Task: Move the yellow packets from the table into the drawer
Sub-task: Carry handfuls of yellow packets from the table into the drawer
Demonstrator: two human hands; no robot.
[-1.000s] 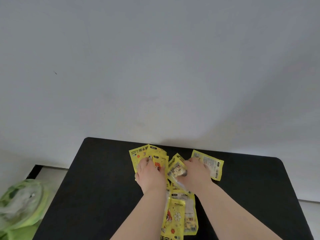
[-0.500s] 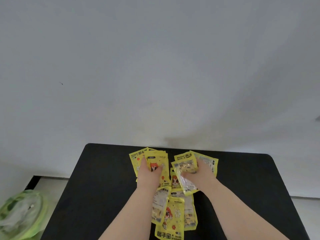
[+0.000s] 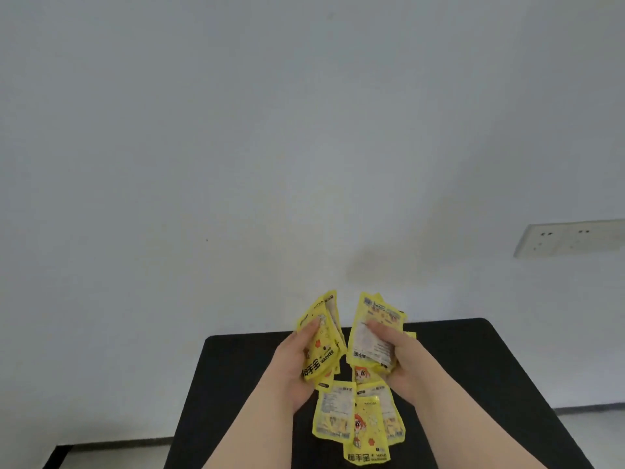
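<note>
A matte black rectangular table with rounded corners (image 3: 473, 367) stands against a plain pale grey wall (image 3: 236, 130). A white double socket plate (image 3: 571, 240) is mounted on the wall to the right, above table level. A strip of light floor (image 3: 595, 431) shows beside the table on the right. The left hand (image 3: 297, 363) and the right hand (image 3: 400, 362) are held over the middle of the table, near each other but not touching, with a narrow gap between their loads. The left hand grips a fanned stack of yellow printed plastic packets (image 3: 323, 340). Its thumb lies across the printed front, its fingers curl round the back, and the stack stands nearly upright. The right hand grips a second stack of yellow packets (image 3: 367, 336) in the same way, with the thumb pressed across the front face and the fingers wrapped behind. This stack shows a white label panel. Whether the lower edges of the two stacks touch anything beneath them cannot be determined. The loose yellow packets (image 3: 355, 421) lie flat and overlapping on the table, just below the two hands, between the forearms and toward the near edge.
</note>
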